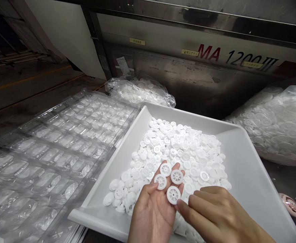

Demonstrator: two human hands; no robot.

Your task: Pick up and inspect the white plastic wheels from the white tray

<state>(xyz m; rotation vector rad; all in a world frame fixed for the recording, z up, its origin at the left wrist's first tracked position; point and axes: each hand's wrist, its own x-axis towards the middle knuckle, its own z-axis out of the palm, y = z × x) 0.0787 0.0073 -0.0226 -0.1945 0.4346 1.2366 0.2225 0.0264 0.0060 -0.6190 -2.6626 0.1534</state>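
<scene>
Four white plastic spoked wheels (pixel 169 182) lie on the person's open left hand (pixel 153 209), which is turned palm up: two rest near the fingertips, one sits against the base of the thumb, and the fourth lies lowest, at the edge of the palm. The right hand (pixel 213 212) comes in from the right with its fingers loosely curled, the index fingertip (pixel 179 204) at the rim of that lowest wheel, though whether it is pinching the wheel cannot be told. Both hands are over one white tray (pixel 236 162) with sloped sides, which holds a single heap of white plastic parts (pixel 188 158), too many to count, some spoked like the four wheels. Left of the tray lies a stack of clear blister trays (pixel 49 158) with rows of moulded pockets. Two clear plastic bags of white parts sit nearby, one (pixel 140 91) behind the tray and one (pixel 279 121) to its right. Behind them rises one grey machine panel (pixel 234 55) lettered "MA 1200 III". One pink round object (pixel 291 206) lies at the lower right, too little shown to name
</scene>
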